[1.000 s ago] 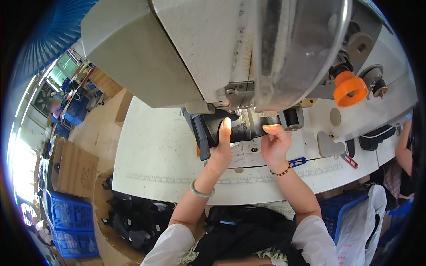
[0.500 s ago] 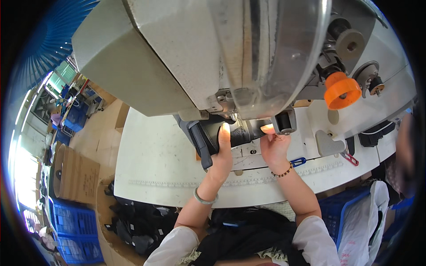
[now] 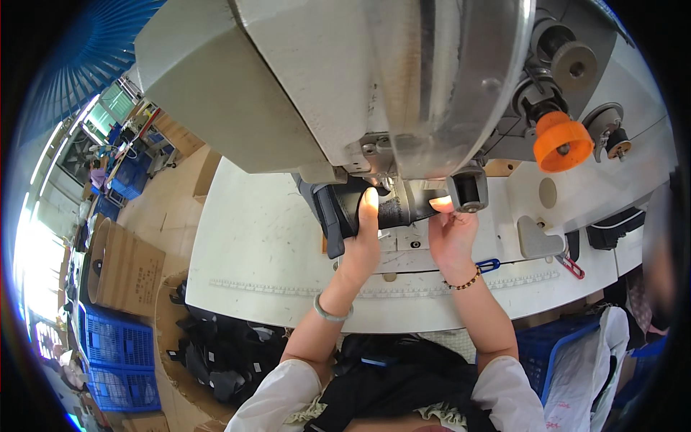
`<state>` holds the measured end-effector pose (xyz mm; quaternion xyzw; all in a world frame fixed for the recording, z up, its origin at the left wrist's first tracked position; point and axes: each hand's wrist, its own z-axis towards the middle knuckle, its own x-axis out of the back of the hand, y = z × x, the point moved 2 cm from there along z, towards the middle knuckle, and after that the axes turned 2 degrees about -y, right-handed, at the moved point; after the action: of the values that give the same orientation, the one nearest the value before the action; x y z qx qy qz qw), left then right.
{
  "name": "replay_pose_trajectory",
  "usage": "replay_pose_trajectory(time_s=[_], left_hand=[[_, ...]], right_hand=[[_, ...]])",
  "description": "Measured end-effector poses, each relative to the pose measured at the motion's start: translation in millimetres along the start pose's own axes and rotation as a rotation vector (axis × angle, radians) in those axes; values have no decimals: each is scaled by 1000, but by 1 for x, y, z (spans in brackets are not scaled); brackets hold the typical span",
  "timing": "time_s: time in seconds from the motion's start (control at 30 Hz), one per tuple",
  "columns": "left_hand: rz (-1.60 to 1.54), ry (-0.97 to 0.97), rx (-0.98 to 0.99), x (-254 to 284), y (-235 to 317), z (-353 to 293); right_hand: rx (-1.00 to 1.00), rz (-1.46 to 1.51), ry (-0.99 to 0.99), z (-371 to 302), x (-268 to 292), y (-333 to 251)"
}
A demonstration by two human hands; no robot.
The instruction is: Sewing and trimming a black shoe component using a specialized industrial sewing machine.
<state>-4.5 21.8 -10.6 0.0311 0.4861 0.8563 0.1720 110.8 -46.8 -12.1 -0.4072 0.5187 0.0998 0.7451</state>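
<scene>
A black padded fabric piece with a strap [image 3: 332, 219] along its left end lies under the needle area of a large sewing machine [image 3: 309, 86]. My left hand [image 3: 362, 241] grips its left part, thumb lying on top and the other fingers hidden beneath. At the piece's right end, my right hand [image 3: 455, 234] pinches the edge between thumb and curled fingers. Lamp light falls brightly on both thumbtips. The machine head and its clear plastic guard [image 3: 439, 86] hide the far side of the fabric.
An orange knob [image 3: 563, 142] sticks out at the machine's right. Blue-handled snips [image 3: 489, 266] and a red-handled tool [image 3: 572, 266] lie on the white table [image 3: 252, 245]. Below left, a carton [image 3: 167, 338] holds black pieces; a blue crate [image 3: 536, 353] stands right.
The whole view has shifted a little, so the machine sits slightly further right. Both hands keep their hold on the black fabric piece, with little visible movement against the machine.
</scene>
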Motion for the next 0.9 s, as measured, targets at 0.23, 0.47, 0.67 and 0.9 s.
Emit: replay_pose_trajectory(time_s=[0.23,0.47,0.67,0.9], left_hand=[[-55,12,110,3,-11,-3],[-22,30,122,0,-1,-5],[-73,11,136,0,-2,-1],[-91,23,182,4,-13,-2]], right_hand=[[0,-15,6,0,0,0],[4,-33,13,-3,-8,-5],[-4,-44,11,0,0,0],[19,-74,-39,2,7,3]])
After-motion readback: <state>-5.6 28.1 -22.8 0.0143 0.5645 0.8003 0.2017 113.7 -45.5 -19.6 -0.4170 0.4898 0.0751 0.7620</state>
